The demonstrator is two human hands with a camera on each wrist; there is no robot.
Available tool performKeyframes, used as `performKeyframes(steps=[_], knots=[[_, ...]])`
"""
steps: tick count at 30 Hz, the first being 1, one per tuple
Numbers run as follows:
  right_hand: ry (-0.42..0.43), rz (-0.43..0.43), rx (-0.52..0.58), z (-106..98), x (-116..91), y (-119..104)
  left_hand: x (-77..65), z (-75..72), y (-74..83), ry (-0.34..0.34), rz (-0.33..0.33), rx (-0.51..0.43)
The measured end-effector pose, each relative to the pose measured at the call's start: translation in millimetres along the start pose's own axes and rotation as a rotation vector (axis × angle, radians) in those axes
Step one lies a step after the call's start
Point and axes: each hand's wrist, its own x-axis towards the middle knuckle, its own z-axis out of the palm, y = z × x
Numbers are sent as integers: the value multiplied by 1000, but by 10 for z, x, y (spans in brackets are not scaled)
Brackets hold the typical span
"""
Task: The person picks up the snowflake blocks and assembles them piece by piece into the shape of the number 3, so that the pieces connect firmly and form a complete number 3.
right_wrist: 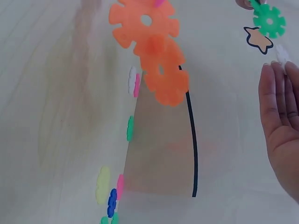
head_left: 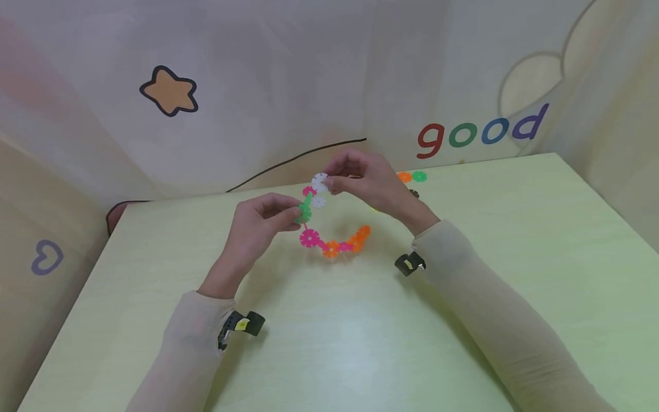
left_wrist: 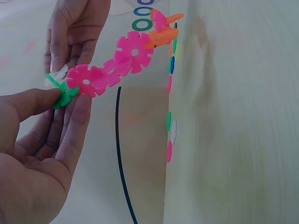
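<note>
My left hand (head_left: 262,220) pinches a green notched plastic disc (left_wrist: 65,95) between thumb and fingers. From it runs a curved chain of interlocked snowflake discs: pink ones (left_wrist: 86,80) first, then orange (head_left: 331,249), with more pink and orange toward the free end. The chain hangs above the table, bending to the right in the head view. My right hand (head_left: 368,183) pinches a white snowflake disc (head_left: 320,182) by its edge, close beside the green one. In the right wrist view, orange discs (right_wrist: 163,70) at the chain's end loom large, while the white disc partly shows at the fingertips.
Loose discs lie along the back of the pale table (head_left: 329,337), among them a white disc (head_left: 318,202), an orange disc (head_left: 405,177) and a green disc (head_left: 419,176). A printed curtain (head_left: 278,86) with a star and the word "good" rises behind the table's far edge.
</note>
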Motion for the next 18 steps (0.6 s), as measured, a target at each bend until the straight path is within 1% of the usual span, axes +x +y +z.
performKeyframes(steps=[3, 8, 13, 18], knots=[[2, -38, -10, -6, -13, -9, 4, 8, 7, -2, -6, 1], [-8, -90, -15, 44, -14, -16, -4, 1, 10, -9, -10, -4], [-22, -87, -12, 91, -18, -21, -6, 10, 11, -9, -3, -10], [-25, -79, -10, 116, -33, -30, 9, 25, 15, 8, 7, 29]])
